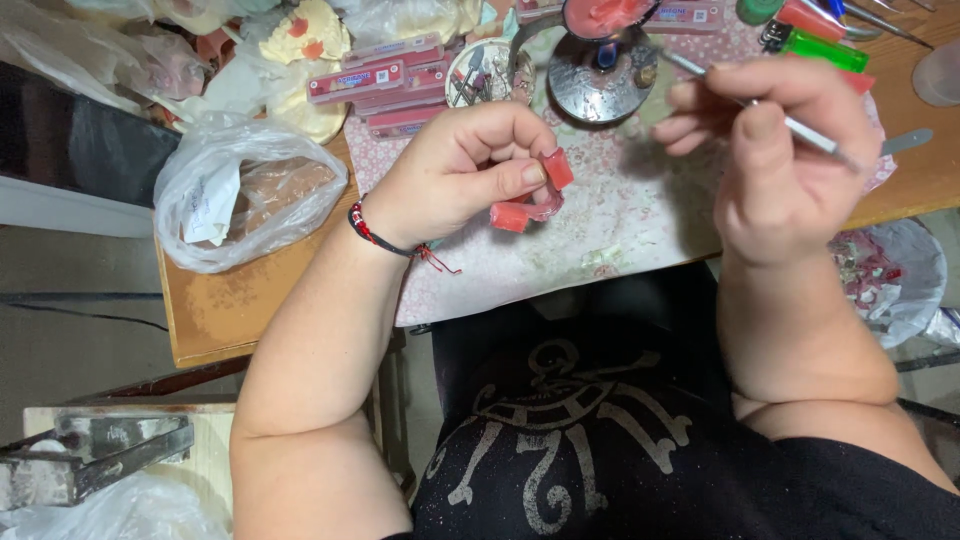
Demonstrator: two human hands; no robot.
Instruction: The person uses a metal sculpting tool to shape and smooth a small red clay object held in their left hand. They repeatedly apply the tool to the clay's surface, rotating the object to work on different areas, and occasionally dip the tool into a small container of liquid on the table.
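left hand [455, 170] pinches red wax rim [535, 195], frame centre | right hand [775, 150] pinches metal spatula [800, 128], upper right | best kept steady over worktop [220, 300]

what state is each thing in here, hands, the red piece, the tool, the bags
left hand: closed around the red wax piece
red wax piece: curved, held above the cloth
right hand: pinching the metal tool
metal tool: thin, tilted, tip toward the burner
burner: flame cannot be told
plastic bag: crumpled, lying on the table
green lighter: lying flat
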